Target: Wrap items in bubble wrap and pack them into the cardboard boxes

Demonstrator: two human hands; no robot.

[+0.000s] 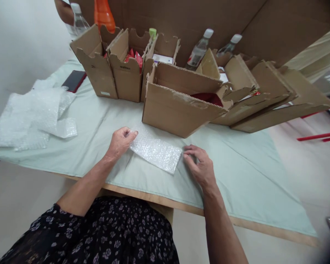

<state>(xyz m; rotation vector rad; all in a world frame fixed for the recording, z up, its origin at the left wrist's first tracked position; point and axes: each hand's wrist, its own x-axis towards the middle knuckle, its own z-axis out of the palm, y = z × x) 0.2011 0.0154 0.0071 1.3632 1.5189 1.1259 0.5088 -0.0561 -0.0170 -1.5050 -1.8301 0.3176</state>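
Observation:
A flat bubble wrap pouch lies slantwise on the cloth in front of me. My left hand pinches its left end between thumb and fingers. Beside the right end is my right hand, fingers curved and thumb apart, with nothing seen in it. Whether its fingertips touch the pouch edge I cannot tell. Just behind the pouch stands an open cardboard box with something dark red inside.
More bubble wrap is heaped on the left by a phone. Several open cardboard boxes line the table's back, with water bottles behind. The pale green tablecloth reaches the front edge. An orange bottle-shaped object stands at back left.

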